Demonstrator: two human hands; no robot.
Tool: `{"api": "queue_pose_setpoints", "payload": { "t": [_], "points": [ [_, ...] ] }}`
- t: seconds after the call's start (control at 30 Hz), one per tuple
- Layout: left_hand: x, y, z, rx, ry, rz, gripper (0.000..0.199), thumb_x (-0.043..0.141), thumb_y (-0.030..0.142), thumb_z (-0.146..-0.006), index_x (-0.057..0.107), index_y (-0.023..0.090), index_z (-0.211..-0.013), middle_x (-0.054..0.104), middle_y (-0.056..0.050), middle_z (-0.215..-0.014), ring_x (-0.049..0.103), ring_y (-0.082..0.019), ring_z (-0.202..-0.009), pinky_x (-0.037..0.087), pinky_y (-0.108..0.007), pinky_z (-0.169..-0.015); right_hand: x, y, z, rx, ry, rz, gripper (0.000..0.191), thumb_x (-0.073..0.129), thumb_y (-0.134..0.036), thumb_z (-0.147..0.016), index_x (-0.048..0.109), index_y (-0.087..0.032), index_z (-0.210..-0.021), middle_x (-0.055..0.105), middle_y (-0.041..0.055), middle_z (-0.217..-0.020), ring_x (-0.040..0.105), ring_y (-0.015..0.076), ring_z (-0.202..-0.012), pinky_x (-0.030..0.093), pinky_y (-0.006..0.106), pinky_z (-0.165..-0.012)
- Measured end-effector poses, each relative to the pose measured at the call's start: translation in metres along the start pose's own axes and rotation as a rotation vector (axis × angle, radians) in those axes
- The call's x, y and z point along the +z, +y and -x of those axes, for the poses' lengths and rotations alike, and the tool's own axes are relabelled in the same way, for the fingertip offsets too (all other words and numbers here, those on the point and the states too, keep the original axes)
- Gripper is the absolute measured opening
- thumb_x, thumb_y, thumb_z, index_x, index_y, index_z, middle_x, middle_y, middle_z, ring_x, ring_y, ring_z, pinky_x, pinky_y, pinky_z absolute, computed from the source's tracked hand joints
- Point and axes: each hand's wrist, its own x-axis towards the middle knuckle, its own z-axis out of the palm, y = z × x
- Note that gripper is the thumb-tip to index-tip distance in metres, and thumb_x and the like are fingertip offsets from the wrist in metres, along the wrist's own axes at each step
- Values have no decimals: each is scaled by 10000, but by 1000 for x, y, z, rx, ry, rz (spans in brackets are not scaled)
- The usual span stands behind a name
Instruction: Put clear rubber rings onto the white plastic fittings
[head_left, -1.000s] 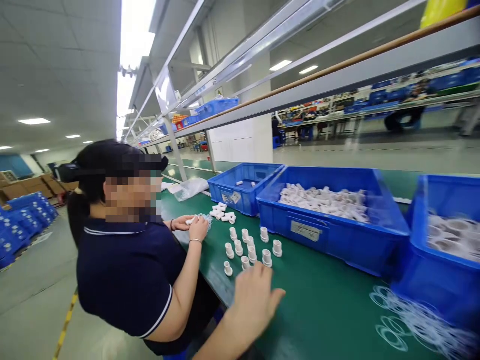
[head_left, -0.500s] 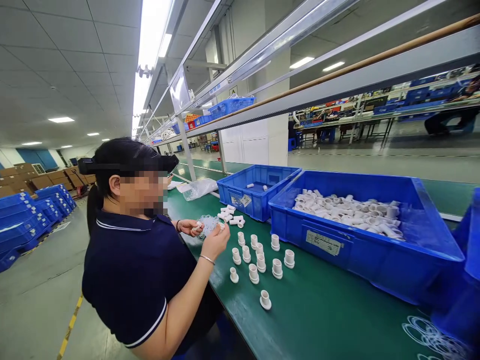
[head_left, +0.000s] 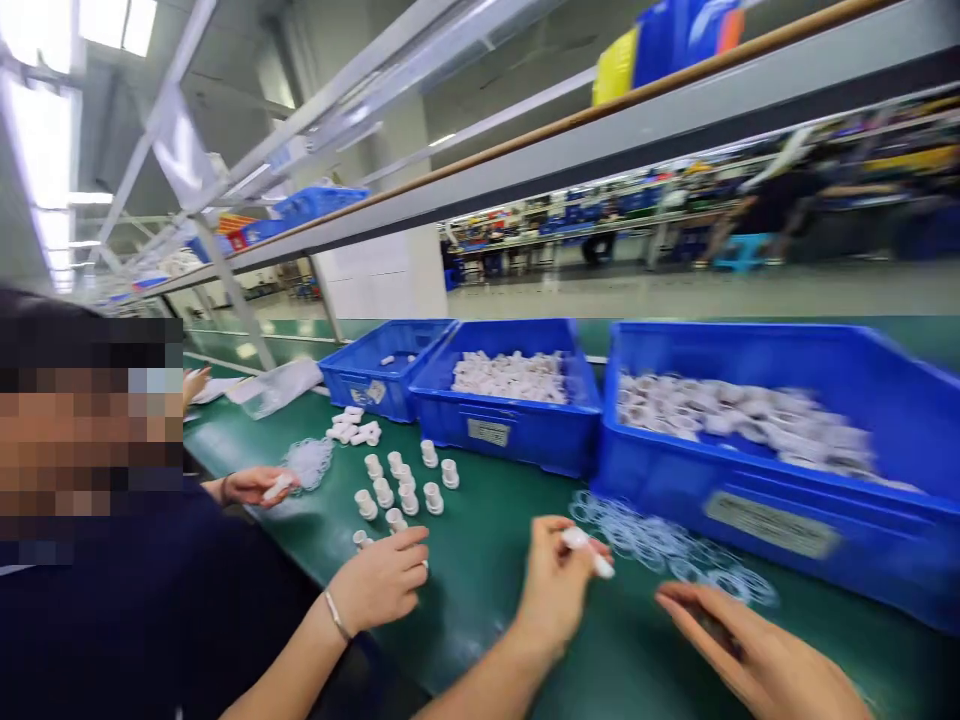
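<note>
In my left hand (head_left: 551, 585), fingers closed round it, is a small white plastic pipe fitting (head_left: 589, 550). My right hand (head_left: 765, 645) hovers over the green bench (head_left: 480, 545) at the lower right, fingers stretched out and apart from the thumb, with nothing visible in it. Just beyond both hands lies a loose heap of thin translucent rings (head_left: 675, 545), in front of a large blue bin (head_left: 772, 520) of white fittings. My right fingertips are close to the rings; contact is not visible.
At my left a co-worker's hand (head_left: 382, 580) reaches by several upright white fittings (head_left: 405, 490); their other hand (head_left: 259, 485) holds a white fitting beside another ring pile (head_left: 309, 462). More blue bins (head_left: 510, 435) line the bench, under a long shelf rail (head_left: 525, 165).
My view has swung to the right. Both my hands, the rings and the right-hand bin have come into view. The co-worker's right hand has moved from their left hand to the upright fittings.
</note>
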Motion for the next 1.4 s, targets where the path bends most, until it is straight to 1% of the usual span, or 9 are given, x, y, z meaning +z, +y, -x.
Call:
{"api": "queue_pose_setpoints", "payload": {
  "t": [0.07,0.13,0.2,0.3,0.4,0.67,0.9,1.23,1.4],
  "points": [
    [2,8,-9,13,-35,-41,63,747,244,-760,706,257,-805,732,-9,-1014,567,-264,-1217,194,-518,-1198,-15,-1,0,63,-59,44,372,473,-645,-894,685,-345,-952,730,14,-904,665,212,-653,510,315,-556],
    [28,17,-30,-32,49,133,184,783,354,-753,697,250,-879,725,-28,-1082,552,-256,-1244,328,-492,-1118,-26,-1,-3,87,-90,105,352,414,-588,-932,661,-338,-957,715,1,-939,647,194,-636,484,313,-548],
    [79,25,-60,-92,128,378,342,804,496,-717,656,232,-877,718,-58,-992,617,-247,-1104,481,-402,-908,-30,0,-5,58,-130,167,336,375,-529,-956,645,-329,-957,695,-7,-963,648,184,-648,464,307,-541],
    [167,27,-105,-148,125,491,492,656,613,-820,605,168,-1023,701,-96,-942,619,-155,-771,495,-309,-721,-26,5,-2,-17,-171,249,333,330,-424,-972,641,-314,-1015,671,11,-991,681,200,-742,459,302,-546],
    [212,19,-126,-181,108,652,574,707,599,-789,584,121,-1084,683,-86,-916,566,-110,-708,462,-257,-683,-22,11,1,-58,-168,299,347,314,-360,-969,631,-298,-1095,656,36,-1013,695,220,-813,469,304,-561],
    [210,15,-117,-184,-98,649,575,790,543,-736,641,90,-1058,665,-85,-923,590,-116,-722,492,-287,-728,-19,6,-1,-8,-198,288,282,316,-342,-970,556,-258,-849,618,22,-865,618,186,-676,359,289,-527],
    [218,13,-115,-229,-214,640,762,846,449,-693,520,118,-1297,692,-68,-861,626,-145,-716,489,-301,-710,-22,-27,-1,82,-190,-51,226,443,-431,-965,580,-272,-880,599,-12,-815,532,159,-650,403,290,-610],
    [212,22,-114,-174,-172,584,490,813,436,-735,648,110,-1063,653,-46,-813,605,-122,-702,474,-267,-701,-28,-36,-3,88,-242,-350,330,487,-560,-979,642,-290,-1090,624,-3,-895,515,159,-700,378,290,-633],
    [214,20,-112,-114,-124,456,375,765,358,-774,664,144,-1065,647,-30,-827,596,-128,-738,464,-252,-692,-30,-38,-3,123,-240,-385,359,503,-583,-969,641,-258,-908,589,-14,-795,481,164,-704,345,291,-637]
  ]
}}
